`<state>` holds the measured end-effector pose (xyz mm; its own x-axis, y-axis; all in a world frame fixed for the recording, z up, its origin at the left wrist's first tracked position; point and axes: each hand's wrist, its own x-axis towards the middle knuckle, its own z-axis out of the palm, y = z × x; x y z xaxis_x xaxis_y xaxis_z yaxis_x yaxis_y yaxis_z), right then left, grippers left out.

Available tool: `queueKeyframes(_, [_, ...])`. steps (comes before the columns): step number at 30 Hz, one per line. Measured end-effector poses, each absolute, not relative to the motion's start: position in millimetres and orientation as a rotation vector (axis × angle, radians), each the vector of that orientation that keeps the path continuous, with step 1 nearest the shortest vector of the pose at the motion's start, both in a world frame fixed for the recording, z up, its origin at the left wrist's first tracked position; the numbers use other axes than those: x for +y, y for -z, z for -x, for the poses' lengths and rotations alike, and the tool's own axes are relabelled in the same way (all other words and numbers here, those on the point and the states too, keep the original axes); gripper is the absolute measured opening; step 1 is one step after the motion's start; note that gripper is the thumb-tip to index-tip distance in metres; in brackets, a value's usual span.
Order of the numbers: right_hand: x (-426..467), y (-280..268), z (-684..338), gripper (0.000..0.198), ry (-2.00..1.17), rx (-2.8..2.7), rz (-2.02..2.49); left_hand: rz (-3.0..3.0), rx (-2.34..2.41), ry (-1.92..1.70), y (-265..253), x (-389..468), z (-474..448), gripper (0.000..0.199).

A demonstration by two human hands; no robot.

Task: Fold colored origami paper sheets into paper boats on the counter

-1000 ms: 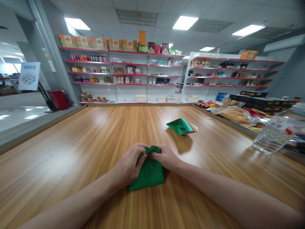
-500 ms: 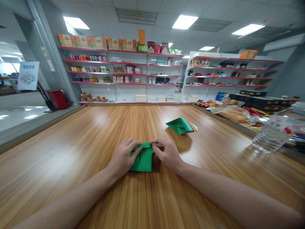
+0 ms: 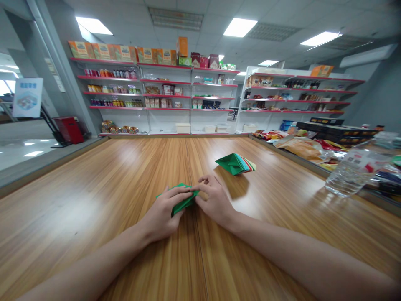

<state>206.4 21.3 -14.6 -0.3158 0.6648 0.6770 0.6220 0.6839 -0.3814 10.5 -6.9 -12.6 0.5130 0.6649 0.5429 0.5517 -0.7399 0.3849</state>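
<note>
A piece of folded green paper (image 3: 183,205) lies at the middle of the wooden table (image 3: 150,163), partly covered by my fingers. My left hand (image 3: 163,214) grips it, with the fingers across its top and the thumb at its near edge. At the paper's right corner, my right hand (image 3: 216,201) pinches the edge between thumb and index finger, its other fingers curled. Farther off to the right rests a folded paper piece (image 3: 235,164), green in front with layers of blue, white, red and cream behind.
To the right stands a clear plastic bottle (image 3: 351,173), beside packaged snacks (image 3: 300,148) and stacked dark boxes (image 3: 338,133). Stocked shelves (image 3: 166,83) line the far side. A red box (image 3: 69,129) and a sign board (image 3: 28,97) are at the left.
The green paper has turned from lying square to slanting, and more of it is now hidden under my left fingers. My right hand stays at its right edge. The view has shifted slightly.
</note>
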Motion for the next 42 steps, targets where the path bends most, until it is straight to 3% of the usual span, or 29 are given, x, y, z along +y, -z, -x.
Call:
queueKeyframes(7, [21,16,-204,0.010,-0.158,-2.096,0.764,-2.229,1.364,-1.345,24,9,-1,0.050])
queueKeyframes(11, [15,13,-202,0.020,-0.142,-2.155,0.716,-1.553,1.134,-1.339,22,14,-2,0.048])
queueKeyframes(14, [15,13,-201,0.016,-0.161,-2.149,0.691,-0.971,0.924,-1.379,12,10,-6,0.046])
queueKeyframes(17, [16,14,-201,0.014,-0.193,-2.159,0.669,-0.776,0.782,-1.304,2,5,-8,0.050])
queueKeyframes(24, [15,14,-201,0.017,-0.211,-2.183,0.644,-0.868,0.731,-1.235,7,6,-5,0.037])
queueKeyframes(31, [11,8,-201,0.020,-0.263,-2.093,0.734,-1.411,0.944,-1.247,14,4,-10,0.017])
queueKeyframes(42, [28,16,-207,0.023,-0.327,-2.105,0.791,-1.284,1.014,-1.149,15,15,1,0.026])
